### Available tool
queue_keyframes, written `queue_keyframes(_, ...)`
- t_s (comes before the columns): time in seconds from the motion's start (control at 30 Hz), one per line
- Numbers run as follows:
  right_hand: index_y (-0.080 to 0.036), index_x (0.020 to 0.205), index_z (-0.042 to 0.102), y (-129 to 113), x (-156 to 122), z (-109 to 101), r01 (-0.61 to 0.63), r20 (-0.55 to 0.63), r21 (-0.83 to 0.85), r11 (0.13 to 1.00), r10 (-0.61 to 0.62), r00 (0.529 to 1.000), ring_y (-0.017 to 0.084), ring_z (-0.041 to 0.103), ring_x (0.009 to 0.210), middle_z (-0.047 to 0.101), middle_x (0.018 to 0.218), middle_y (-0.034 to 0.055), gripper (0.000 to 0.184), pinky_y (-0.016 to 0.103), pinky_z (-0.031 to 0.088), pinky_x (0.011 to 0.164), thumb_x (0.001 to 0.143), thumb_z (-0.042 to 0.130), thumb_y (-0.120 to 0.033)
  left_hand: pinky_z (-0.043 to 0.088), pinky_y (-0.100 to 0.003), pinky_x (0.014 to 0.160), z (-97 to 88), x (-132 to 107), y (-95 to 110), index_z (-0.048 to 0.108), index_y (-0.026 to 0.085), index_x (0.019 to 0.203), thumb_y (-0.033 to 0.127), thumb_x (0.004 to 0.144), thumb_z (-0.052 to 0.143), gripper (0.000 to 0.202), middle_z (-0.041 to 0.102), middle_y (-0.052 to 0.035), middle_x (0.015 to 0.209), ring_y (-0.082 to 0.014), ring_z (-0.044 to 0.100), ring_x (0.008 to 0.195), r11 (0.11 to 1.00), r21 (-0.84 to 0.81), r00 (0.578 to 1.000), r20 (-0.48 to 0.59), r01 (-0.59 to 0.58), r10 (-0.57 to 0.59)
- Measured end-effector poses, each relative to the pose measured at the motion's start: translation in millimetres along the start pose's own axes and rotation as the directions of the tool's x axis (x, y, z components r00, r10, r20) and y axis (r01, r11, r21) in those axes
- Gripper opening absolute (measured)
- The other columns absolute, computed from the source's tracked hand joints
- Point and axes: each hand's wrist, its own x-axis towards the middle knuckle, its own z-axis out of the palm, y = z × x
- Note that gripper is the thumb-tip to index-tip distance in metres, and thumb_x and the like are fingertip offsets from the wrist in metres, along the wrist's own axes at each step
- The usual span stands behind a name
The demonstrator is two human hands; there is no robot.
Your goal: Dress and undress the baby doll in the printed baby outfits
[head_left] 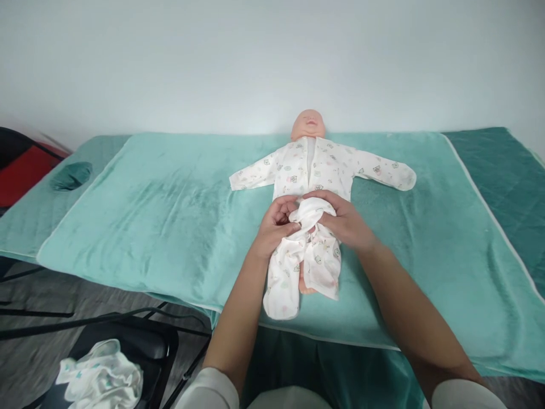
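Note:
A baby doll (308, 124) lies on its back, head toward the wall. It wears a white printed top (293, 165) with both sleeves spread out sideways. White printed baby pants (284, 278) are on its lower body, bunched up near the waist. My left hand (279, 224) pinches the bunched cloth on its left side, and my right hand (340, 218) grips the same cloth on the right, thumb over it. One pant leg reaches lower than the other; part of the doll's leg (305, 279) shows between them.
The doll rests on a teal cover (170, 221) over a massage table (106, 150) with a face hole (71, 176) at the left. Below at the left, crumpled white cloth (104, 375) lies on a black chair (149, 341). A pale wall (213, 62) rises behind.

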Motion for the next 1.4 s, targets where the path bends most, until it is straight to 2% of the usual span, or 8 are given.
queue_keyframes(0.3,-0.024,0.115,0.067,-1,1,0,0.021,0.004,-0.123,0.992,-0.021,1.000,0.022,0.064,0.106,0.070,0.113,0.0004,0.038,0.034,0.051,0.092,0.078,0.073,-0.026,0.048,-0.023,0.069,-2.9,5,-7,0.070,0.023,0.102,0.038,0.059,0.094,0.052,0.069,-0.0004,0.089,-0.0125,0.061,0.076,0.996,-0.012,0.996,-0.025,-0.090,0.090)
queue_keyframes(0.47,-0.027,0.134,0.058,-11,-4,1,0.034,0.173,-0.145,0.989,-0.008,0.985,0.025,0.061,0.120,0.064,0.131,0.0018,0.068,0.037,0.049,0.101,0.071,0.084,-0.030,0.048,-0.024,0.071,-4.6,5,-13,0.069,0.023,0.103,0.038,0.063,0.093,0.050,0.070,-0.0006,0.090,-0.0137,0.062,0.076,0.993,0.052,0.988,-0.108,-0.106,0.112)
queue_keyframes(0.57,-0.028,0.134,0.057,-11,-4,3,0.024,0.129,-0.183,0.983,0.000,0.992,0.025,0.060,0.121,0.064,0.131,0.0016,0.064,0.038,0.047,0.104,0.074,0.080,-0.026,0.049,-0.025,0.075,-3.1,3,-13,0.069,0.023,0.105,0.042,0.071,0.088,0.044,0.070,-0.0008,0.093,-0.0143,0.063,0.080,0.989,0.108,0.989,-0.094,-0.103,0.113)
queue_keyframes(0.77,-0.022,0.121,0.061,15,5,-1,0.032,-0.085,0.082,0.996,-0.025,0.996,0.025,0.063,0.110,0.068,0.117,0.0038,0.048,0.039,0.051,0.099,0.078,0.077,-0.038,0.048,-0.031,0.095,4.9,-4,-5,0.065,0.023,0.120,0.046,0.076,0.084,0.054,0.069,-0.0053,0.117,-0.0223,0.063,0.109,0.975,0.207,0.995,0.071,-0.084,0.071)
queue_keyframes(1.03,-0.024,0.115,0.065,19,6,-4,-0.010,-0.087,0.277,0.961,0.036,0.996,0.022,0.066,0.100,0.070,0.106,0.0012,0.043,0.033,0.055,0.088,0.079,0.077,-0.045,0.047,-0.027,0.083,17.7,-4,29,0.070,0.018,0.109,0.046,0.084,0.075,0.037,0.069,-0.0034,0.102,-0.0179,0.061,0.092,0.918,0.397,0.991,0.110,0.023,-0.072)
queue_keyframes(1.2,-0.023,0.118,0.067,14,6,-9,-0.003,-0.042,0.161,0.987,0.010,0.999,0.026,0.066,0.107,0.072,0.112,0.0032,0.053,0.037,0.054,0.092,0.075,0.082,-0.050,0.043,-0.024,0.067,21.3,-9,32,0.068,0.019,0.097,0.051,0.085,0.073,0.035,0.062,0.0011,0.080,-0.0121,0.053,0.070,0.960,0.275,0.998,-0.019,0.057,-0.054)
queue_keyframes(1.3,-0.023,0.122,0.068,7,3,-12,-0.009,0.100,0.000,1.000,0.009,0.995,0.028,0.065,0.112,0.072,0.117,0.0029,0.063,0.039,0.052,0.096,0.068,0.089,-0.045,0.043,-0.023,0.069,23.2,-10,27,0.066,0.019,0.091,0.052,0.085,0.073,0.035,0.062,0.0010,0.081,-0.0121,0.053,0.072,0.982,0.191,0.991,-0.132,-0.002,0.027)
queue_keyframes(1.4,-0.021,0.118,0.070,2,-1,-14,-0.022,0.198,-0.071,0.997,0.035,0.980,0.029,0.066,0.109,0.073,0.113,0.0028,0.057,0.040,0.052,0.095,0.069,0.089,-0.043,0.044,-0.024,0.073,28.6,-10,24,0.067,0.018,0.089,0.052,0.085,0.073,0.035,0.063,0.0005,0.083,-0.0127,0.055,0.077,0.973,0.216,0.975,-0.185,-0.084,0.125)
